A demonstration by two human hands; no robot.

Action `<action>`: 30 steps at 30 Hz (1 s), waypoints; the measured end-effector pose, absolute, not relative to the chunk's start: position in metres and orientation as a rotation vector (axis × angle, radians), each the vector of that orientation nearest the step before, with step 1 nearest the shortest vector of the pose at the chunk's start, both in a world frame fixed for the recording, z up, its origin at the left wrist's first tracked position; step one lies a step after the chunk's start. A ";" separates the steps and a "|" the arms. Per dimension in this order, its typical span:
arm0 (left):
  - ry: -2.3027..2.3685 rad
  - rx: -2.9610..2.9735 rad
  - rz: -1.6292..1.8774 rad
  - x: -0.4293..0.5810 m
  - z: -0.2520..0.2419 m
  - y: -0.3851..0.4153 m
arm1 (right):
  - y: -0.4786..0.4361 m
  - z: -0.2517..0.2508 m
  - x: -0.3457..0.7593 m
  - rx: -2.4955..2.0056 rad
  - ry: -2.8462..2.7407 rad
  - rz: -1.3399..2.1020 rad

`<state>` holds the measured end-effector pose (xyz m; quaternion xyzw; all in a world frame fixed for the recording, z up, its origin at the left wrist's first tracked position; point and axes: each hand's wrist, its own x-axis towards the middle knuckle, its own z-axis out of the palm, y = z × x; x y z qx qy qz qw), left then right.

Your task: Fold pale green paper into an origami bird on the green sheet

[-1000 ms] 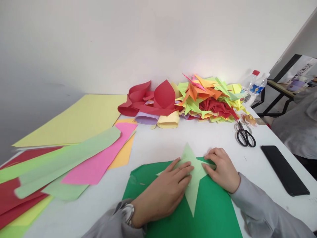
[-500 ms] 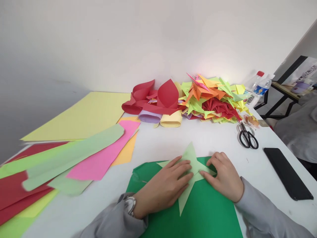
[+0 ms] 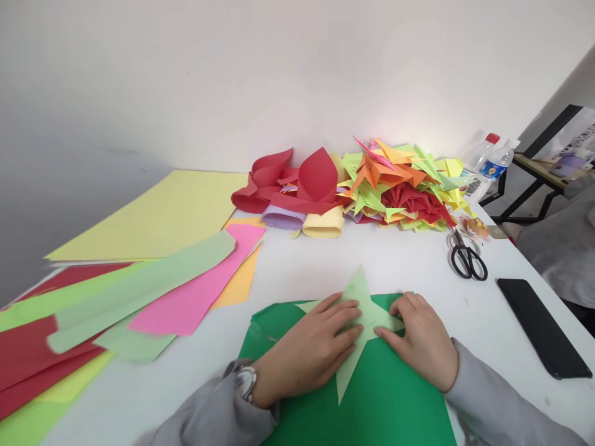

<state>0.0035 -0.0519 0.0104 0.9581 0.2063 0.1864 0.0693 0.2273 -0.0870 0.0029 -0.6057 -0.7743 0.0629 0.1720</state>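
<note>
A pale green paper star (image 3: 356, 348) lies on a dark green sheet (image 3: 395, 396) at the front of the table. My left hand (image 3: 312, 347) rests flat over the star's left side, fingers stretched out and slightly spread, covering part of it. Around the star's right point curls my right hand (image 3: 421, 337). Its thumb touches the paper near the star's centre and its bent fingers are at the point's far edge, so the point sits between them.
Coloured paper strips (image 3: 186, 279) overlap on the left, before a large yellow sheet (image 3: 153, 217). Red paper curls (image 3: 297, 186) and a heap of folded paper stars (image 3: 400, 186) line the wall. Scissors (image 3: 468, 260), a black phone (image 3: 542, 328) and bottles (image 3: 493, 164) are right.
The right thumb and fingers have shifted very slightly along the star's right point. The left hand and the star look the same; the whole view has moved a little.
</note>
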 end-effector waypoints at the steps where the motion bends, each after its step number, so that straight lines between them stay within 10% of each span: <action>1: 0.616 2.886 0.573 0.004 0.010 -0.052 | -0.087 0.003 0.227 -1.713 -2.194 0.211; 30: 0.863 2.780 1.046 -0.019 0.006 -0.039 | -0.081 0.019 0.235 -1.128 -2.104 0.085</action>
